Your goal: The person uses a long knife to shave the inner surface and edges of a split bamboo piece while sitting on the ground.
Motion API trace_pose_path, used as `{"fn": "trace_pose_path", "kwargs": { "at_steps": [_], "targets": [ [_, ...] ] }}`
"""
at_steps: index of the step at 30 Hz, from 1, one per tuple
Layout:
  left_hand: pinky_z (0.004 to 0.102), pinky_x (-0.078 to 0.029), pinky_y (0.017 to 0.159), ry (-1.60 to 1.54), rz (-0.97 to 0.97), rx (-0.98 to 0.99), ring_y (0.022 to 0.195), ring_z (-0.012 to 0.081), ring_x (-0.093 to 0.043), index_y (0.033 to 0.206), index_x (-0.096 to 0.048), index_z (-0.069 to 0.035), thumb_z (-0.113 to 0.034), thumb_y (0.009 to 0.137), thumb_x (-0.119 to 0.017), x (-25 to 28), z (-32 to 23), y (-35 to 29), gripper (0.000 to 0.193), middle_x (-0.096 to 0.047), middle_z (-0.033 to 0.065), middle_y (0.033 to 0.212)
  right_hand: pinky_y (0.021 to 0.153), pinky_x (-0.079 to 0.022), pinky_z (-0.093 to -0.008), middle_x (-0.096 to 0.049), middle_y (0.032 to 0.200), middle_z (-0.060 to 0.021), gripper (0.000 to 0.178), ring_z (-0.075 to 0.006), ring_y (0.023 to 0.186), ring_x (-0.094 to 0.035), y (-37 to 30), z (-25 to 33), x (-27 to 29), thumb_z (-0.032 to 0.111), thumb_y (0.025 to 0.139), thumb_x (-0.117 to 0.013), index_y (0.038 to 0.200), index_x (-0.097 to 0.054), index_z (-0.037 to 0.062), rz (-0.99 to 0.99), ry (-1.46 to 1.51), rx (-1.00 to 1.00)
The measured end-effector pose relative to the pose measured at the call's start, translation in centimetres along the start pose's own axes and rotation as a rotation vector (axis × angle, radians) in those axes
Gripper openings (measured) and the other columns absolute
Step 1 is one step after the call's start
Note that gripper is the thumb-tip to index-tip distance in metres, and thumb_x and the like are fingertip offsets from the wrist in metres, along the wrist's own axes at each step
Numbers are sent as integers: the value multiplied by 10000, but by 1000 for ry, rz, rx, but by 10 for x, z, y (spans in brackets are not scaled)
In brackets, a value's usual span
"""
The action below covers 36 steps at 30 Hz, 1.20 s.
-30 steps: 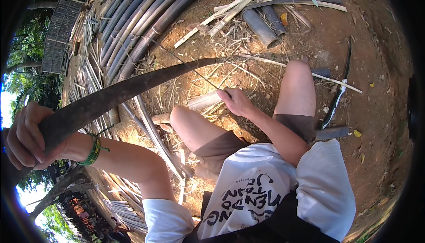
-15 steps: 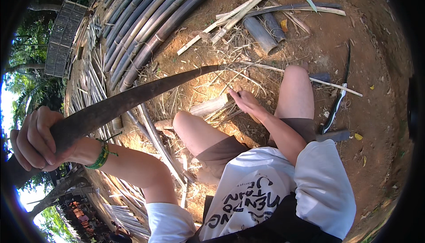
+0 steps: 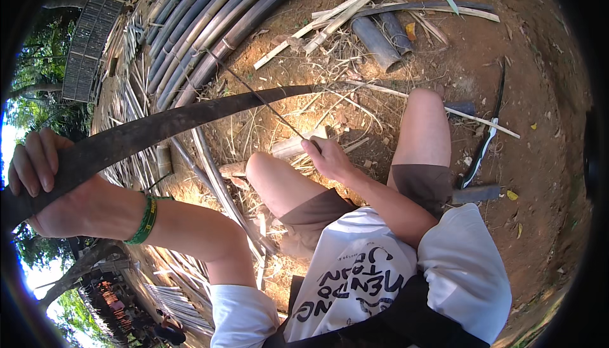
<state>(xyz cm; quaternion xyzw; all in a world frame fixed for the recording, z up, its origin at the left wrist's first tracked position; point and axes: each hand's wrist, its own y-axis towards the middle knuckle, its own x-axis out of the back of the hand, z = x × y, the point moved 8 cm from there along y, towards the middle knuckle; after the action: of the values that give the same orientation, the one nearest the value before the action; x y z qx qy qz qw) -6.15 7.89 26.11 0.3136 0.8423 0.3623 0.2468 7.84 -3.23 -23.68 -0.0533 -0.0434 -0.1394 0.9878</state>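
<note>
My left hand (image 3: 47, 173) is raised at the far left, its fingers wrapped round a long, dark, curved bamboo strip (image 3: 171, 119). The strip tapers away from the hand toward the middle of the view. Above my knees, my right hand (image 3: 328, 157) is closed on the handle of a long, thin, dark tool that looks like a knife (image 3: 263, 99), seen nearly edge-on. Its length crosses the strip in the picture; whether the two touch I cannot tell. Under the right hand lies a pale split block (image 3: 298, 145) among shavings.
Long bamboo poles (image 3: 219, 21) lie side by side at the upper left. Split slats (image 3: 355, 10) and short dark bamboo pieces (image 3: 374, 43) are on the ground ahead. A black-and-white long, narrow object (image 3: 487, 145) lies at my right. Slender sticks (image 3: 219, 183) lie left of my knees.
My right hand has moved left and slightly down, and the knife-like tool now points up-left across the strip. My left hand has shifted slightly left and up with the strip.
</note>
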Motion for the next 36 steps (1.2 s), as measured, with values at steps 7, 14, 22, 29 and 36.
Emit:
{"fn": "trace_pose_path", "kwargs": {
  "at_steps": [7, 14, 22, 29, 36],
  "targets": [
    [259, -320, 504, 190, -202, -162, 512, 142, -373, 711, -473, -48, -158, 868, -449, 5, -2, -3, 194, -397, 45, 605, 548, -353, -446, -457, 545, -98, 645, -225, 523, -459, -1, -87, 3, 522, 1013, -392, 657, -523, 1, 14, 96, -479],
    [302, -327, 511, 317, -259, -193, 548, 172, -381, 766, -465, -36, -238, 949, -362, 32, -20, 1, 291, -398, 70, 636, 600, -367, -483, -492, 577, -141, 628, -278, 543, -455, -3, -83, -3, 479, 1020, -387, 693, -548, -33, -17, 46, -340],
    [309, -313, 478, 414, -369, -244, 532, 179, -370, 794, -446, -23, -227, 926, -384, 43, -33, -5, 251, -394, 97, 674, 592, -383, -462, -497, 581, -163, 632, -273, 556, -473, -7, -44, -15, 518, 996, -423, 707, -543, -31, 2, 34, -102],
    [317, -315, 470, 310, -336, -234, 523, 195, -368, 798, -411, -3, -228, 917, -411, 43, -38, -13, 255, -397, 110, 672, 547, -390, -479, -524, 562, -156, 658, -304, 522, -513, -2, -82, -6, 548, 1000, -382, 712, -551, -20, -36, -2, -283],
    [304, -373, 485, 147, -221, -112, 492, 196, -413, 685, -411, -54, -208, 876, -477, 61, -40, -13, 254, -421, 89, 624, 427, -349, -416, -491, 518, -70, 700, -175, 448, -466, 13, -145, -4, 621, 983, -369, 746, -595, 3, -43, -20, -376]
  ]
}}
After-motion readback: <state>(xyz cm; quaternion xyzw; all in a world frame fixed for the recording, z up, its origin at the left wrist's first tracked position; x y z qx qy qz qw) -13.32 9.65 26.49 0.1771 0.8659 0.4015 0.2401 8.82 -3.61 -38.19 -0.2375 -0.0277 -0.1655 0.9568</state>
